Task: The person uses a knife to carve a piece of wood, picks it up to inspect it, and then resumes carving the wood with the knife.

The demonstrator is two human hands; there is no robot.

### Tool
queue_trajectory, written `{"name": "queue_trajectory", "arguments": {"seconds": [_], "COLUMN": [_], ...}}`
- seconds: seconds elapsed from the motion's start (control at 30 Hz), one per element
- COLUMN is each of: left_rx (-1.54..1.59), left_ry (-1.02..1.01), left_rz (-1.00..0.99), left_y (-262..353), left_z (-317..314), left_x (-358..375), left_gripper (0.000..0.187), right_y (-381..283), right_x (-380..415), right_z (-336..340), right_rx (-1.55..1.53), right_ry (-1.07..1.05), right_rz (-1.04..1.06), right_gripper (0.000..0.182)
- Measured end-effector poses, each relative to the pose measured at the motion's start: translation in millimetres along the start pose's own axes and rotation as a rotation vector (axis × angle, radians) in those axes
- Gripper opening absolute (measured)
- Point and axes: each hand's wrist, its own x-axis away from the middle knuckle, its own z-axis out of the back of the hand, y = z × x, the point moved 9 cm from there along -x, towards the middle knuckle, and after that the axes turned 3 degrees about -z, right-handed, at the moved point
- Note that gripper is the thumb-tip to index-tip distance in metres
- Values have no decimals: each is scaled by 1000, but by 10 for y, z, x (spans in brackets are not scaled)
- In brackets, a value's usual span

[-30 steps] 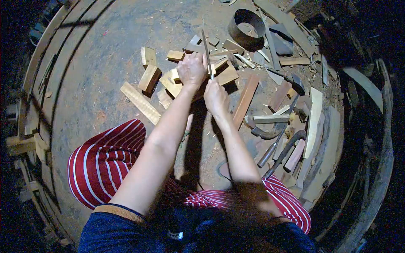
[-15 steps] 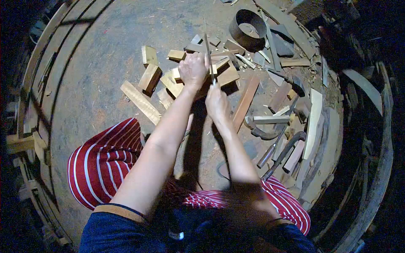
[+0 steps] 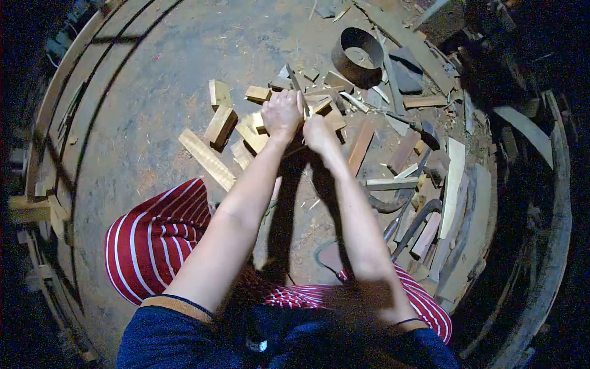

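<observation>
My left hand [image 3: 281, 114] is closed and presses down on a pale wooden block [image 3: 258, 123] amid several others. Just right of it, my right hand [image 3: 318, 132] is wrapped round the handle end of a long thin blade [image 3: 294, 81], which points away from me and slants slightly left. The blade runs close beside my left fingers, against the wood. Around my hands lie a block with a dark side [image 3: 220, 126], a long pale strip [image 3: 206, 158] and a reddish strip [image 3: 361, 147]. The handle itself is hidden in my fist.
A round metal ring-like container [image 3: 357, 56] stands at the upper right. Wood offcuts and tools, including one with a curved dark handle [image 3: 418, 224], lie at the right. A pale curved board [image 3: 453, 184] is beside them. My striped knees [image 3: 150, 246] flank the work.
My right hand has pushed forward a little, and the blade now tilts further left with less length showing. My left hand stays on the wood. The view has shifted slightly.
</observation>
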Motion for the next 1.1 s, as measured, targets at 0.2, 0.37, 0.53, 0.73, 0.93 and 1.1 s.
{"name": "queue_trajectory", "arguments": {"seconds": [0.2,0.37,0.53,0.73,0.93,1.1], "left_rx": [-9,-9,180,386,218,442], "left_ry": [30,14,-111,-188,-143,-108], "left_rz": [-35,-11,42,-150,-449,-395], "left_y": [47,-11,-20,8,130,309], "left_z": [114,57,64,134,318,657], "left_x": [11,-4,-47,9,324,255], "left_gripper": [23,26,31,48,56,52], "right_y": [-91,-34,679,1157,1173,808], "right_x": [352,913,860,1274,1454,1299], "right_z": [283,1073,905,-69,75,673], "right_rx": [-31,-374,-437,-184,168,-335], "right_ry": [251,697,545,482,600,737], "right_rz": [6,81,28,-96,-209,89], "right_gripper": [25,27,30,32,34,32]}}
